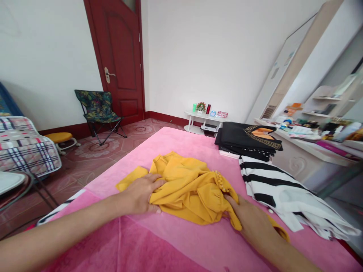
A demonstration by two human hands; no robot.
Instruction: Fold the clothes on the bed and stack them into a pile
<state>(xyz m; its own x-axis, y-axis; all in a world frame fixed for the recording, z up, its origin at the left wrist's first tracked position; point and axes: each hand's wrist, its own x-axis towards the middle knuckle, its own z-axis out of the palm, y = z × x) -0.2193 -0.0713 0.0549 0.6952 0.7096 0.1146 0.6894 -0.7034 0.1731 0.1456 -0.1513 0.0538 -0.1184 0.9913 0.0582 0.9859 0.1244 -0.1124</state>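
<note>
A crumpled yellow top point(184, 189) lies bunched on the pink bed cover point(181, 245). Beaded-looking trim shows near its right end, and one loose part sticks out on the left. My left hand point(143, 192) grips its left side, a fold of cloth between thumb and fingers. At the right end, my right hand point(246, 215) holds the cloth, its fingertips partly hidden by the fabric. More yellow cloth shows beyond my right wrist. Right of that hand lies a black-and-white striped garment point(283, 189), loosely laid out.
Folded black clothes point(235, 138) are stacked at the bed's far right corner. A cluttered counter point(300, 138) runs along the right. A small white table point(204, 117) stands by the back wall. At left are a folding chair point(98, 107), a yellow stool point(59, 136) and a red door point(121, 56).
</note>
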